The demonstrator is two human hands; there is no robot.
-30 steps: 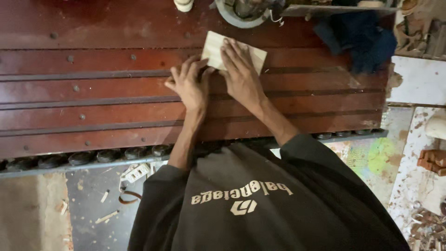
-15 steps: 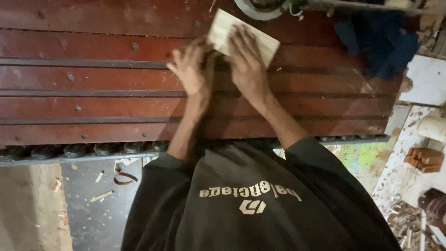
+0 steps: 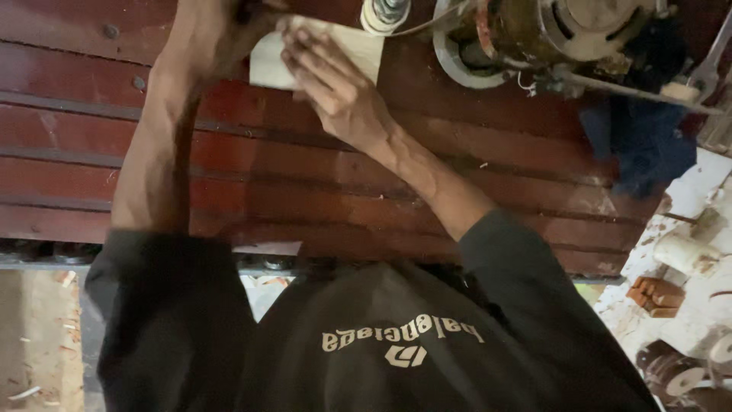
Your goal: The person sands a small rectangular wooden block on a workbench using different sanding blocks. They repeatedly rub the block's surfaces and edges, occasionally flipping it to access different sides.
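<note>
I see both hands on a pale flat wooden piece (image 3: 335, 57) lying on the dark red slatted counter (image 3: 305, 175). My right hand (image 3: 335, 95) lies flat on top of it, fingers spread and pressing down. My left hand (image 3: 217, 30) touches its left edge at the top of the frame; its fingers are cut off, so I cannot tell their grip. Just right of my right hand sits a round motor-like machine (image 3: 534, 34), with dark blue cloth (image 3: 644, 141) beyond.
</note>
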